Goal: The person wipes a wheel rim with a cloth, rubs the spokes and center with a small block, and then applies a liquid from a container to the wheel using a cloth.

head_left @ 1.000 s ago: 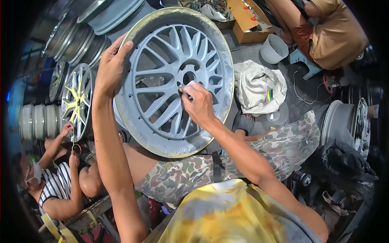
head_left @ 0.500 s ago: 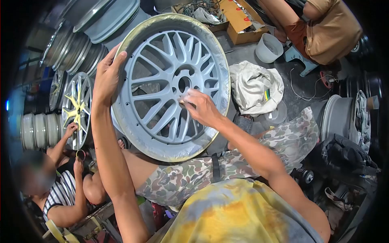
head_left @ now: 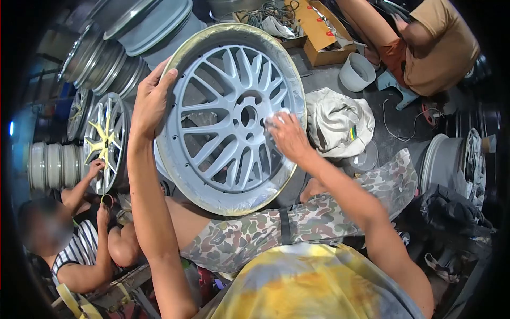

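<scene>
A grey multi-spoke wheel rim [head_left: 223, 115] stands tilted in front of me, its outer lip covered with crinkled masking and yellowish tape. My left hand [head_left: 151, 101] is closed on the lip at the upper left, thumb over the front edge and fingers behind it. My right hand [head_left: 288, 134] lies on the spokes right of the hub hole, fingers bent together over a small whitish piece [head_left: 278, 113]. Most of that piece is hidden under the fingers, and I cannot tell whether it is cloth or paper. Camouflage trousers [head_left: 244, 236] cover my legs below the rim.
A crumpled off-white cloth [head_left: 337, 122] and a pale bucket [head_left: 357, 72] are on the floor at right, near a cardboard box [head_left: 324, 40]. At left a person [head_left: 87, 250] works on a yellow-taped wheel [head_left: 106, 141]. Another person [head_left: 438, 45] sits upper right. Stacked rims [head_left: 109, 66] stand upper left.
My right hand has moved right, from beside the hub hole to the spokes near the rim's right side. The rim appears slightly further right in view; my left hand keeps its hold.
</scene>
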### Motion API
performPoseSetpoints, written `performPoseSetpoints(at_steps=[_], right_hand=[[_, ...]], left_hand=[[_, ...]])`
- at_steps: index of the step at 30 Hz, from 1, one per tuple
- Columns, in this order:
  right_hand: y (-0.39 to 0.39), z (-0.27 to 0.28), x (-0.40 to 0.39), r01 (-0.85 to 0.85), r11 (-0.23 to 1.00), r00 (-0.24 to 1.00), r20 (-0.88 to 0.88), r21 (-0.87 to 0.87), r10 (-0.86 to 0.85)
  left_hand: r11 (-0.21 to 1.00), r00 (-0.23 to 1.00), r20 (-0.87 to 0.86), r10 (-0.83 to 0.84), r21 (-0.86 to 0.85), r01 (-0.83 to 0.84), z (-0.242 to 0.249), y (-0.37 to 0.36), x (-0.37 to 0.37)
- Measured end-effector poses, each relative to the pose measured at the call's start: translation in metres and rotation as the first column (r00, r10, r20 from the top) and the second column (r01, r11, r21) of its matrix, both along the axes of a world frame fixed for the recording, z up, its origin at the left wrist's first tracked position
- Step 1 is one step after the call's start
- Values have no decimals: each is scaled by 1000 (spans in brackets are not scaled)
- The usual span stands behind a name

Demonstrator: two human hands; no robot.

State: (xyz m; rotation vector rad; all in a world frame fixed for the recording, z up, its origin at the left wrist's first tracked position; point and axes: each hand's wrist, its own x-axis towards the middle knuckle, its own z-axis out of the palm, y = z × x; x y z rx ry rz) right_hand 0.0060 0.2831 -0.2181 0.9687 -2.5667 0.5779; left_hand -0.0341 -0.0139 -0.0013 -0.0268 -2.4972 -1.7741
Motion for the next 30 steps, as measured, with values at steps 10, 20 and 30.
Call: performPoseSetpoints(at_steps=[10, 20, 30], right_hand=[[-58, 64, -19, 577, 389, 439, 674, -718, 593], [-87, 57, -40, 217, 681, 976, 141, -699, -166], [-11, 28, 77, 162, 820, 769, 591, -549, 244]], left_hand=[[1000, 1000, -26, 17, 2, -17, 2, 7, 1], [998, 999, 23, -27, 60, 26, 1, 3, -2], [1000, 1000, 2, 16, -1, -16, -5, -5, -2]])
